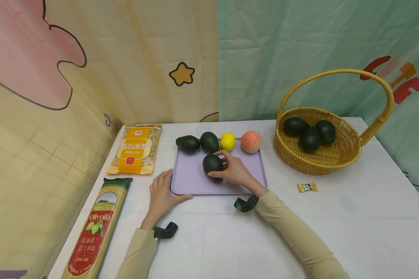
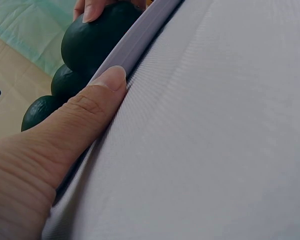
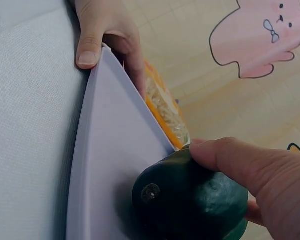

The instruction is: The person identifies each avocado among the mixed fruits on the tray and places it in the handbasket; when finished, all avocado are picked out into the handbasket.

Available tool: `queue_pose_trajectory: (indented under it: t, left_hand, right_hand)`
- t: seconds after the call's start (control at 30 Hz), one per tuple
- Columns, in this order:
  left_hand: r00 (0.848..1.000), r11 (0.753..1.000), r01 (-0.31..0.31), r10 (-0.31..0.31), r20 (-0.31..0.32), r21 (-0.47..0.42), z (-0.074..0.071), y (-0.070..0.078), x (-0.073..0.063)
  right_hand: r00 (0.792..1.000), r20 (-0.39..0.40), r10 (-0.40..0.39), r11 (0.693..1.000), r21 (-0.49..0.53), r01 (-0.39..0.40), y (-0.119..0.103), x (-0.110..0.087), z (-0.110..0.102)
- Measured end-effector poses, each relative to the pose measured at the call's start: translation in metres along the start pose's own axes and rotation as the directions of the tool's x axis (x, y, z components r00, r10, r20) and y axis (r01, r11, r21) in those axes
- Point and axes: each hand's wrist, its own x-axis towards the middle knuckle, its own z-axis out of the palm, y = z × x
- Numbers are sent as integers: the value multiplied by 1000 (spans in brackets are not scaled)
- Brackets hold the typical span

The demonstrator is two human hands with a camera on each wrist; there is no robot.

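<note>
On the lilac tray (image 1: pixel 190 182), my right hand (image 1: pixel 234 169) grips a dark green avocado (image 1: pixel 212 163) between thumb and fingers. In the right wrist view the thumb presses the side of this avocado (image 3: pixel 185 200), and its stem end shows. My left hand (image 1: pixel 164 193) rests at the tray's front left corner, thumb along the front rim and fingers by the left side. Its thumb touches the rim in the left wrist view. Along the tray's back edge sit two more avocados (image 1: pixel 188 143), a yellow lemon (image 1: pixel 227 142) and a pinkish-orange round fruit (image 1: pixel 251 142).
A wicker basket (image 1: pixel 300 164) with a tall handle stands at the back right, holding three avocados (image 1: pixel 310 139). A small wrapped candy (image 1: pixel 307 187) lies before it. On the left are a yellow pasta bag (image 1: pixel 135 149) and a long spaghetti pack (image 1: pixel 94 228).
</note>
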Motion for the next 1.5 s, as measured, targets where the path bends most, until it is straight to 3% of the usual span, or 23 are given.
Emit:
queue_pose_trajectory:
  t: [0.8,1.07,1.5]
  left_hand:
    - [1000,1000,3,-3,-12,0,1,0,0]
    - [1000,1000,7,-7,-6,1,1,-1,0]
    - [1000,1000,9,-9,2,0,1,-1,0]
  right_hand:
    - [999,21,38,992,121,-41,6,-9,-16]
    - [1000,-20,22,974,224,-17,5,-14,-33]
    - [996,-82,-18,963,265,39,-2,-27,-69]
